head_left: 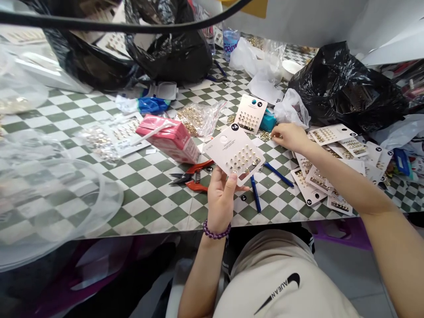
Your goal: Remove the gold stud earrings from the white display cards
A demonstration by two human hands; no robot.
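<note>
Head view: stud card [233, 152] raised over the checked tabletop [145, 207].
Left hand [220, 198] pinches its lower edge between thumb and fingers at 6 o'clock; right hand [289, 137], fingertips pressed together, sits at 3 o'clock by loose gold pieces [265, 136]. Filled cards [318, 181] lie at 4 o'clock; a plastic bag of gold pieces [195, 119] remains at 11 o'clock.

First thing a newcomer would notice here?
The left hand holding up a white stud card mid-table grabs the eye first. Just left of it sits a pink carton, with red-handled cutters below the card, while a bulging black plastic bag dominates the far right.
</note>
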